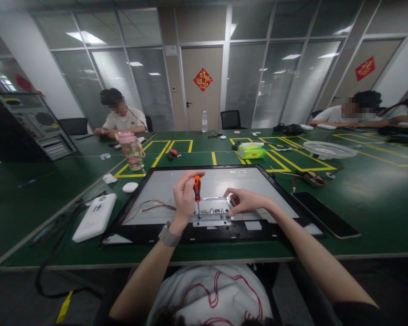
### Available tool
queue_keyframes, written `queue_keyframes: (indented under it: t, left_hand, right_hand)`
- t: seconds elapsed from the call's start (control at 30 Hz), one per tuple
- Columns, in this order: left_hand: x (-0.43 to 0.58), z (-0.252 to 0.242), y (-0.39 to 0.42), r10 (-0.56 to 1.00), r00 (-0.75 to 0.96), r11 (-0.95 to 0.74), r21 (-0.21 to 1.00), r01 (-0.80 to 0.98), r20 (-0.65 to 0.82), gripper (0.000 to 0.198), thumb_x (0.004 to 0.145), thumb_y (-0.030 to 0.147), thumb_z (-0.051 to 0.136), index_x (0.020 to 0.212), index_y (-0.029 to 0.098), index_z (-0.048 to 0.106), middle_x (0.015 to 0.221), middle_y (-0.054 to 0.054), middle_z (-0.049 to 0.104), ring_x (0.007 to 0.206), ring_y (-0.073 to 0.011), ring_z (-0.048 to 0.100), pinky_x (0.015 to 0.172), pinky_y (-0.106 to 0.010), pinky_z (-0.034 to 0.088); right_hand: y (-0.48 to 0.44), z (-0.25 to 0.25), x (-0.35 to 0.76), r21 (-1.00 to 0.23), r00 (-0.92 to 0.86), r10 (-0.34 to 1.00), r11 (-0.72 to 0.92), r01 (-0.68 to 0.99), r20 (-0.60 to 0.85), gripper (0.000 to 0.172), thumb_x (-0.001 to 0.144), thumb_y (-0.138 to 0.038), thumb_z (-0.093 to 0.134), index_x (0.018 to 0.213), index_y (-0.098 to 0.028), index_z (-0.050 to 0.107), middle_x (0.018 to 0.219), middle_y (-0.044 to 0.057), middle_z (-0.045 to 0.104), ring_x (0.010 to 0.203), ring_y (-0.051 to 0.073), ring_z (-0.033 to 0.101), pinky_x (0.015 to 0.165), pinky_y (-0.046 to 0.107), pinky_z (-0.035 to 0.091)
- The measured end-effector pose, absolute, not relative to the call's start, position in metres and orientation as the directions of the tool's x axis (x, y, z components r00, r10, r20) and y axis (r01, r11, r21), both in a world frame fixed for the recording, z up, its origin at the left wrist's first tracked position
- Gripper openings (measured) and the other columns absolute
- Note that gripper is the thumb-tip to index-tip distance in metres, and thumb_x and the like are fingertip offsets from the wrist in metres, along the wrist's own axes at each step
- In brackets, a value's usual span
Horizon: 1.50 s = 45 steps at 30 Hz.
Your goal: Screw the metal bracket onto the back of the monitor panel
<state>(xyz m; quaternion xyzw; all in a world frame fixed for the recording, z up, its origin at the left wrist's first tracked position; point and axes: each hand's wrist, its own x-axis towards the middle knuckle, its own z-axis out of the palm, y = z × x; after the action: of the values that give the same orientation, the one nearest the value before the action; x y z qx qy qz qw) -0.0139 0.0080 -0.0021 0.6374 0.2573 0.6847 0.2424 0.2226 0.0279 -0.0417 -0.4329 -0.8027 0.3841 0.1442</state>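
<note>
My left hand (184, 194) is closed around an orange and black screwdriver (197, 188). The screwdriver stands upright, its shaft pointing down at the left side of a metal bracket (207, 222). A small circuit board with connectors (216, 210) shows inside the bracket. At the bracket's right side, my right hand (240, 201) has its thumb and bent fingers around the edge. Beneath both hands lies a flat display panel (149, 192), grey-backed with a black frame. Thin wires (156, 203) run across its left part. Whether the screwdriver's tip sits in a screw is too small to tell.
Left of the panel lie a white power bank (95, 217) and a lidded bottle (132, 151); a phone (323, 213) is to the right. Behind are a green pack (251, 151) and a fan grille (329, 149). Several people sit across the table (204, 258).
</note>
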Motion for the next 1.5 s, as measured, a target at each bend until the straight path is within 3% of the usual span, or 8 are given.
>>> queue_keyframes:
  t: [0.33,0.6,1.0,1.23,1.5]
  left_hand:
    - [-0.014,-0.005,0.014,0.62,-0.094,-0.77,0.627,0.116,0.779,0.013,0.083,0.021,0.057,0.083,0.019,0.07,0.08,-0.002,0.056,0.078,-0.0148,0.054,0.072,-0.027,0.042]
    - [-0.016,-0.004,0.013,0.673,-0.094,-0.739,0.674,-0.027,0.734,0.032,0.09,0.021,0.039,0.084,0.017,0.071,0.087,-0.006,0.066,0.084,-0.0176,0.06,0.076,-0.029,0.045]
    - [-0.017,-0.003,0.016,0.629,-0.112,-0.761,0.639,0.114,0.769,0.014,0.084,0.022,0.057,0.079,0.02,0.07,0.077,-0.001,0.054,0.076,-0.0146,0.052,0.072,-0.027,0.042]
    - [-0.018,0.002,0.012,0.693,-0.091,-0.718,0.696,0.01,0.715,0.035,0.089,0.024,0.039,0.081,0.018,0.072,0.089,-0.007,0.065,0.089,-0.019,0.059,0.078,-0.031,0.045]
    - [-0.017,-0.001,0.012,0.766,-0.057,-0.643,0.762,-0.071,0.641,0.03,0.088,0.025,0.043,0.088,0.017,0.072,0.075,-0.004,0.068,0.066,-0.0147,0.056,0.063,-0.027,0.042]
  right_hand:
    - [0.028,-0.042,0.225,-0.747,-0.599,0.794,0.338,0.572,-0.1,0.065,0.065,-0.051,0.079,0.111,-0.016,0.05,0.062,-0.009,0.049,0.056,0.011,0.046,0.052,0.023,0.033]
    - [0.029,-0.042,0.225,-0.742,-0.606,0.788,0.344,0.575,-0.105,0.072,0.066,-0.051,0.078,0.122,-0.013,0.053,0.064,-0.007,0.049,0.057,0.011,0.045,0.053,0.023,0.033]
    - [0.023,-0.046,0.225,-0.779,-0.553,0.829,0.289,0.557,-0.088,0.075,0.066,-0.052,0.078,0.126,-0.013,0.055,0.065,-0.007,0.049,0.059,0.012,0.045,0.057,0.024,0.035]
    - [0.015,-0.044,0.223,-0.776,-0.513,0.854,0.266,0.571,-0.085,0.072,0.068,-0.051,0.077,0.126,-0.014,0.056,0.064,-0.007,0.047,0.061,0.013,0.044,0.059,0.026,0.036]
    - [0.011,-0.043,0.221,-0.79,-0.496,0.864,0.241,0.564,-0.091,0.071,0.068,-0.049,0.076,0.126,-0.013,0.056,0.063,-0.008,0.044,0.059,0.012,0.043,0.059,0.026,0.035]
